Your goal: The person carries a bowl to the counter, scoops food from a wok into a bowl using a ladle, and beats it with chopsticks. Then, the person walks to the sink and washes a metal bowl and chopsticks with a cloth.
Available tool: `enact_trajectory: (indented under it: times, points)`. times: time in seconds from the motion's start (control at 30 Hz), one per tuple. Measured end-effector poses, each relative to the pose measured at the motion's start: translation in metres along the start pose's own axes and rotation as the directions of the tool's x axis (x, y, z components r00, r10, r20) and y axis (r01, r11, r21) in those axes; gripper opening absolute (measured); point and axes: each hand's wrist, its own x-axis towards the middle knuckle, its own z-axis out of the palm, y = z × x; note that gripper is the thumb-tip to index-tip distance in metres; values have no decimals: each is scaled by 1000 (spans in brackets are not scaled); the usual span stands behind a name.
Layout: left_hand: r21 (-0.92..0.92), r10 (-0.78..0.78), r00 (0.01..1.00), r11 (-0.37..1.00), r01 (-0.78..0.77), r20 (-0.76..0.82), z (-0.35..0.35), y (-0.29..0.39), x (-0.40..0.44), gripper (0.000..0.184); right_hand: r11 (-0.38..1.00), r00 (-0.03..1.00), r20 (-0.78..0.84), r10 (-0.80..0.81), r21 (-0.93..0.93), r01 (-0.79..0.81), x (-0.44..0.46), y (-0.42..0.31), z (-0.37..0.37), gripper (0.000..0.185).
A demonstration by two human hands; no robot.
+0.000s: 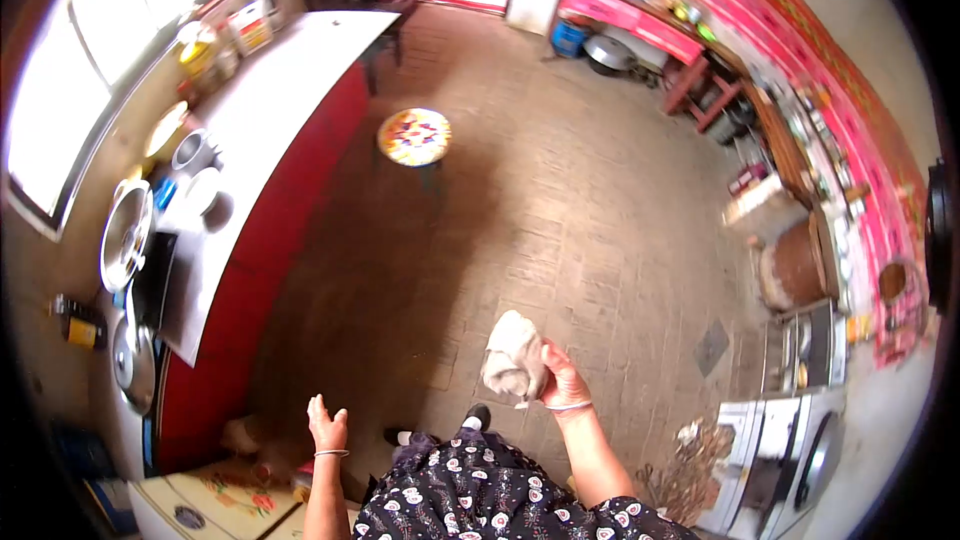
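Observation:
My right hand (pixel 566 380) is closed around a bunched, off-white cloth (pixel 515 355), held out in front of my body above the floor. A bracelet circles that wrist. Lower left, my left hand (pixel 328 426) hangs in the air with its fingers apart and nothing in it. It is nearest to the red-fronted counter (pixel 262 230) and a cream cabinet top with flower prints (pixel 205 505), touching neither.
A round stool with a colourful patterned top (pixel 415 137) stands on the brick floor (pixel 560 220). Pots and a lidded pan (pixel 133 365) line the left counter. At right are a white stove (pixel 775 460), a brown vat (pixel 797 265) and a heap of debris (pixel 690 465).

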Motion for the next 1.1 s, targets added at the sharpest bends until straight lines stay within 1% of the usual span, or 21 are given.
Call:
enact_trajectory:
  times: [0.07,0.1,0.2,0.23,0.3,0.33,0.37,0.4,0.43,0.53,0.6,0.63,0.8,0.83,0.87,0.9,0.93,0.97,1.03,1.07,1.1]
  points:
    - [-24,5,996,1000,-3,95,15,48,5,64,996,986,-153,60,-51,-68,1,1,-52,45]
    - [-32,2,990,999,2,140,21,65,10,63,993,988,-119,101,-55,-109,-1,-1,-71,37]
    - [44,39,982,998,-48,186,39,94,17,60,994,985,-146,92,79,-81,-4,-10,-97,32]
    - [77,14,976,997,-31,218,44,105,22,60,996,977,-200,67,77,-53,-4,-16,-99,32]
    - [151,-41,959,989,-3,282,44,133,28,59,994,974,-224,48,104,-25,-5,-24,-121,30]
    - [182,-4,955,982,-52,296,57,127,40,59,993,971,-235,38,114,-12,-6,-27,-131,30]
    - [210,31,950,973,-100,311,77,111,55,59,993,943,-333,-21,100,58,-5,-29,-136,23]
    - [241,64,942,959,-149,329,89,102,68,59,989,929,-361,-81,86,120,-7,-40,-129,23]
    - [245,55,931,958,-151,362,99,109,80,59,983,906,-405,-120,79,165,-9,-46,-129,23]
    - [151,112,907,970,-188,405,136,127,119,60,963,828,-523,-201,49,265,-18,-65,-133,23]
    - [136,181,874,954,-267,450,150,162,143,60,950,765,-594,-249,5,312,-21,-71,-139,23]
    - [128,219,860,943,-309,460,163,174,155,60,939,759,-597,-260,28,344,-24,-70,-146,24]
    - [88,359,718,860,-503,596,216,267,187,59,880,638,-700,-320,30,474,-47,-78,-157,22]
    - [32,395,693,856,-516,603,238,280,189,60,864,611,-723,-324,37,502,-56,-78,-164,23]
    - [19,425,650,828,-560,630,247,298,185,60,849,583,-748,-319,48,527,-66,-75,-167,24]
    - [-2,459,606,798,-602,650,259,328,177,61,846,524,-783,-334,-3,534,-72,-79,-172,22]
    - [-23,488,563,769,-639,666,273,358,164,61,822,493,-803,-335,6,569,-79,-83,-180,21]
    - [-17,495,558,758,-652,666,285,383,151,58,800,465,-821,-332,16,599,-86,-88,-186,19]
    - [-93,516,453,728,-679,727,310,424,123,60,754,390,-860,-329,9,657,-101,-86,-216,16]
    - [-127,519,404,717,-685,753,320,439,110,61,738,378,-867,-326,17,675,-110,-90,-225,15]
    - [-99,566,374,634,-767,734,343,442,100,60,721,370,-868,-330,21,693,-117,-100,-237,15]
